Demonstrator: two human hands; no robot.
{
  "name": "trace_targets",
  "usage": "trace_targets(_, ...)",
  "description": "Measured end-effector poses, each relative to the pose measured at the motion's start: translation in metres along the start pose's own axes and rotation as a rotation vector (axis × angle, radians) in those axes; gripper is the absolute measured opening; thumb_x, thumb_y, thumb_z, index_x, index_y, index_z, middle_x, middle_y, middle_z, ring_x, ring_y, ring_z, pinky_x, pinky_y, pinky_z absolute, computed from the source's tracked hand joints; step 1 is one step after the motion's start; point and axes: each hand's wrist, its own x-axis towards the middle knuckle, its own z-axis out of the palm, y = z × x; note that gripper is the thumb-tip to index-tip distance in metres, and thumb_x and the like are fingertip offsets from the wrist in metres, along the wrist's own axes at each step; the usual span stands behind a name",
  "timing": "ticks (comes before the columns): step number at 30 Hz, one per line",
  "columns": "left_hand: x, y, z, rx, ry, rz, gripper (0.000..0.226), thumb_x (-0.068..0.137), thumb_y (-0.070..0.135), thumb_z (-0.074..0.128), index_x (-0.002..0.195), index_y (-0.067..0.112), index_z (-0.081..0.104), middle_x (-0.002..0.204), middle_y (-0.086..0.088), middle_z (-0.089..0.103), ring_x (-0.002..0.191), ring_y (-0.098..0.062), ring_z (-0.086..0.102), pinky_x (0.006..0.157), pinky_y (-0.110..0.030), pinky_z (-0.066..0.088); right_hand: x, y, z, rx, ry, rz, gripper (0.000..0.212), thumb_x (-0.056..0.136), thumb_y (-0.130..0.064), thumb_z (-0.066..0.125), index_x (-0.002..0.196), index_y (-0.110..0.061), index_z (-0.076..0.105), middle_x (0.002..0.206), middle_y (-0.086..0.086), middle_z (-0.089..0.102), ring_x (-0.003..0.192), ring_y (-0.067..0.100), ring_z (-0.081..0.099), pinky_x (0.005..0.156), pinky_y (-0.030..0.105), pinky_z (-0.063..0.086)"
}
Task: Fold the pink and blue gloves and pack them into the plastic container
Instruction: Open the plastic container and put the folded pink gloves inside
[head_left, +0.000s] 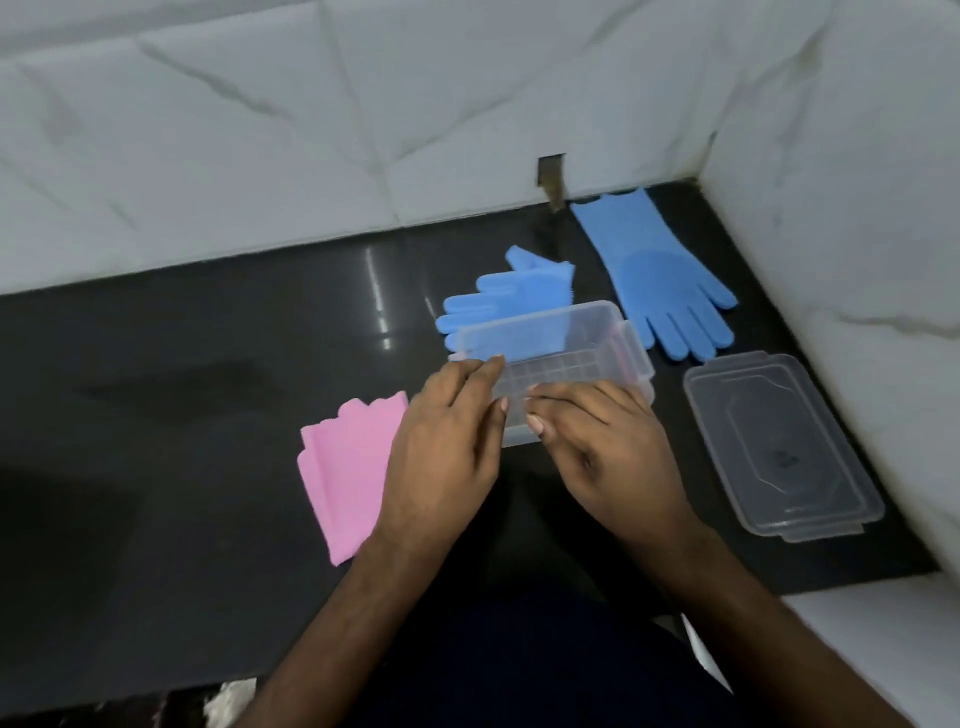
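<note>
On the left part of the dark desk (182, 364), a pink glove (345, 467) is seen lying flat and folded, partly covered by the left hand (441, 447). The grip of this hand is placed on the near left corner of the clear plastic container (566, 353), with fingers curled around its edge. The container is tilted, its open side turned away from the person, and a trace of pink is visible through its wall. Behind it, a folded blue glove (498, 296) is laid on the desk. The right hand (597, 441) is held at the near rim of the container, its fingers pinching the edge. Further right, a second blue glove (660, 275) is spread flat, unfolded, and the clear lid (779, 447) is resting near the wall.
</note>
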Motion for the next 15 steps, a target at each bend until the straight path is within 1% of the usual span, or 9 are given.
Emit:
trace_targets(2, -0.011, -0.019, -0.012, -0.004, 0.033, -0.057, 0.040, 0.101, 0.014, 0.063, 0.141, 0.010, 0.062, 0.126, -0.004, 0.065, 0.109, -0.019, 0.064, 0.091, -0.029, 0.052, 0.007, -0.017, 0.013, 0.023, -0.048, -0.036, 0.020, 0.102, -0.026, 0.061, 0.113, -0.018, 0.075, 0.116, -0.006, 0.073, 0.103, 0.015, 0.065, 0.086, 0.038, 0.050)
trace_targets(4, -0.021, -0.036, -0.024, 0.001, 0.066, -0.117, 0.039, 0.101, 0.013, 0.063, 0.140, 0.010, 0.062, 0.126, -0.004, 0.065, 0.110, -0.019, 0.063, 0.092, -0.023, 0.046, 0.014, -0.032, 0.023, 0.025, -0.108, -0.077, 0.023, 0.101, -0.027, 0.058, 0.114, -0.019, 0.075, 0.117, -0.006, 0.072, 0.105, 0.015, 0.064, 0.087, 0.038, 0.050)
trace_targets(6, -0.029, -0.047, -0.032, 0.013, 0.091, -0.174, 0.039, 0.102, 0.015, 0.063, 0.140, 0.010, 0.062, 0.127, -0.004, 0.065, 0.112, -0.020, 0.064, 0.091, -0.023, 0.046, 0.020, -0.044, 0.030, 0.029, -0.162, -0.097, 0.023, 0.101, -0.025, 0.059, 0.117, -0.020, 0.074, 0.120, -0.006, 0.071, 0.106, 0.014, 0.063, 0.087, 0.038, 0.050)
trace_targets(9, -0.042, -0.062, -0.043, 0.030, 0.119, -0.227, 0.040, 0.102, 0.017, 0.063, 0.141, 0.013, 0.062, 0.130, -0.002, 0.065, 0.113, -0.018, 0.064, 0.092, -0.019, 0.042, 0.029, -0.059, 0.044, 0.052, -0.225, -0.093, 0.020, 0.099, -0.020, 0.066, 0.118, -0.020, 0.075, 0.123, -0.006, 0.070, 0.109, 0.015, 0.064, 0.088, 0.041, 0.051)
trace_targets(10, -0.044, -0.067, -0.046, 0.032, 0.120, -0.244, 0.041, 0.102, 0.018, 0.063, 0.142, 0.014, 0.061, 0.132, -0.001, 0.064, 0.114, -0.018, 0.064, 0.093, -0.022, 0.045, 0.032, -0.063, 0.047, 0.058, -0.244, -0.088, 0.020, 0.099, -0.019, 0.066, 0.118, -0.019, 0.075, 0.124, -0.006, 0.070, 0.110, 0.016, 0.065, 0.090, 0.042, 0.051)
trace_targets(12, -0.052, -0.079, -0.054, 0.031, 0.135, -0.291, 0.042, 0.102, 0.020, 0.062, 0.143, 0.015, 0.059, 0.133, 0.000, 0.063, 0.115, -0.019, 0.064, 0.094, -0.036, 0.053, 0.039, -0.074, 0.057, 0.074, -0.288, -0.076, 0.021, 0.101, -0.021, 0.063, 0.119, -0.019, 0.074, 0.124, -0.006, 0.069, 0.112, 0.016, 0.063, 0.093, 0.041, 0.050)
trace_targets(13, -0.056, -0.085, -0.057, 0.034, 0.144, -0.322, 0.043, 0.102, 0.020, 0.062, 0.144, 0.015, 0.059, 0.133, 0.000, 0.063, 0.116, -0.019, 0.063, 0.094, -0.041, 0.054, 0.043, -0.079, 0.061, 0.078, -0.320, -0.062, 0.023, 0.102, -0.023, 0.060, 0.120, -0.020, 0.074, 0.125, -0.006, 0.068, 0.112, 0.016, 0.062, 0.094, 0.040, 0.050)
trace_targets(15, -0.064, -0.097, -0.059, 0.037, 0.157, -0.398, 0.045, 0.101, 0.021, 0.062, 0.146, 0.015, 0.057, 0.135, 0.000, 0.061, 0.121, -0.019, 0.060, 0.099, -0.042, 0.052, 0.051, -0.089, 0.070, 0.067, -0.401, -0.041, 0.027, 0.103, -0.026, 0.057, 0.125, -0.020, 0.071, 0.129, -0.005, 0.065, 0.116, 0.016, 0.059, 0.097, 0.039, 0.050)
